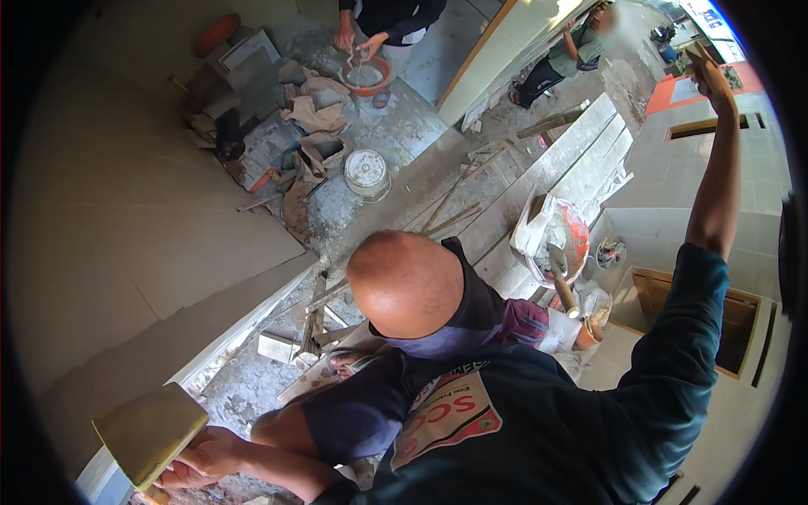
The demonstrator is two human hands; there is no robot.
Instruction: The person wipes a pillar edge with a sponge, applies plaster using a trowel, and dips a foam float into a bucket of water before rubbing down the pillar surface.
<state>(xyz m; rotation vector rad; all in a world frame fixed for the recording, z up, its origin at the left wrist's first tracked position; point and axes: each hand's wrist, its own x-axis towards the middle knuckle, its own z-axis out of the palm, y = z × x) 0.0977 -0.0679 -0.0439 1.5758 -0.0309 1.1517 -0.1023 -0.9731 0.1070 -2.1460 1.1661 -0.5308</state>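
Low at the left, my left hand [206, 459] is closed round the lower edge of a dull yellow, trapezoid plastering float [151, 429], its broad face tilted up beside the wall. My right arm reaches high at the far right. There my right hand [714, 82] is raised with its fingers stretched upward, near an orange-red panel [665, 94]; small details at the fingertips are hard to make out. Beside my bent knee, a bucket [574, 231] with grey mortar stands on planks. A trowel [559, 268] with a wooden handle rests in it, and neither hand touches it.
Pale planks [581, 160] run beside my leg. A white lidded bucket [368, 174] and torn paper bags [316, 109] stand on the dusty floor. At the top, another person's hands [360, 44] work over an orange basin [368, 77]. Another person [564, 59] stands farther right.
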